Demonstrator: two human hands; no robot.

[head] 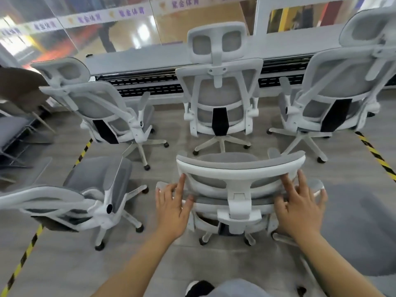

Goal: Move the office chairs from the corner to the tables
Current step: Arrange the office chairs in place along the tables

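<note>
A white-framed office chair with grey mesh (237, 174) stands right in front of me, its back towards me. My left hand (172, 205) rests with spread fingers on the left edge of its backrest. My right hand (300, 207) lies with fingers apart on the right edge. Neither hand is closed around the frame. Beyond it, three matching chairs face a long grey table (150, 58): a left chair (102, 108), a middle chair (218, 97) and a right chair (340, 91). Another chair (85, 202) stands at my near left, turned sideways.
Yellow-black tape lines (25, 251) run along the floor on the left and on the right (377, 157). A glass wall (107, 22) rises behind the table. Dark furniture (15, 129) sits at the far left. Grey carpet (360, 221) lies at my right.
</note>
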